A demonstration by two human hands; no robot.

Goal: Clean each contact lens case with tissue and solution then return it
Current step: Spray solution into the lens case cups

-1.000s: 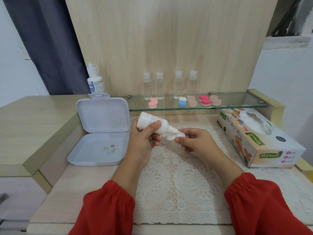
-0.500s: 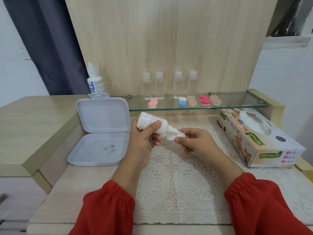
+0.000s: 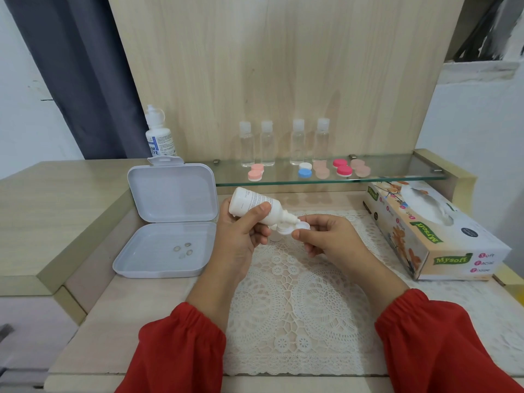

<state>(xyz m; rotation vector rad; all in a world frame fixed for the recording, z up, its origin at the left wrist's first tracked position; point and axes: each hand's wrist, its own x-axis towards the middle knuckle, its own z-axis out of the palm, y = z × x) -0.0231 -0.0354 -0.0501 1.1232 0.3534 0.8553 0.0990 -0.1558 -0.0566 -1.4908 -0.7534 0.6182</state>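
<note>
A wooden desk (image 3: 141,321) was seen from above, covered in the middle by a white lace mat (image 3: 297,307). A tissue box (image 3: 431,236) lay at the right, and an open grey plastic box (image 3: 167,222) at the left held a few small pieces. On a glass shelf (image 3: 397,177) behind, four clear bottles and several coloured lens cases (image 3: 304,170) were lined up. Above the mat, a white solution bottle (image 3: 255,204) was gripped round its body by the left hand (image 3: 241,236), thumb curled over it, nozzle tilted down. A small white contact lens case (image 3: 295,226) was pinched by the right hand (image 3: 329,239) between thumb and fingertips, directly under the nozzle. The case was judged light, rigid and smooth, likely slippery once wetted; it was thought best held by its outer rim, kept level. The bottle appeared soft-walled, so a gentle squeeze would probably suffice.
</note>
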